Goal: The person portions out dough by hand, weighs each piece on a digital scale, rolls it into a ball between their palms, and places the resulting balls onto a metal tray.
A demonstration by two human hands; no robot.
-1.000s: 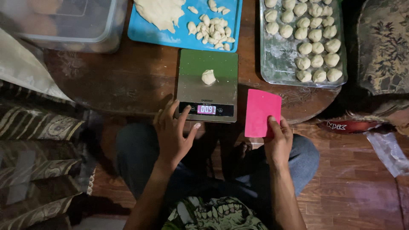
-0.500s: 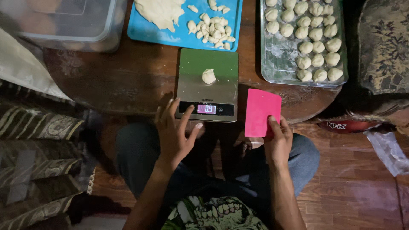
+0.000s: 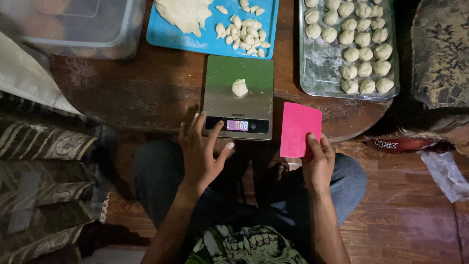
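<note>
Top edge cuts off the blue board [image 3: 195,41], the dough tray [image 3: 317,73] and the clear tub [image 3: 73,29].

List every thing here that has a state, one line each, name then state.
Kitchen scale: switched on, display lit, one dough piece on it.
Dough piece: alone on the scale's platform.
Pink scraper: held by the right hand.
Left hand: open, empty, fingers spread before the scale.
Blue cutting board: carries a dough slab and cut pieces.
Metal tray: floured, partly filled with dough balls.
</note>
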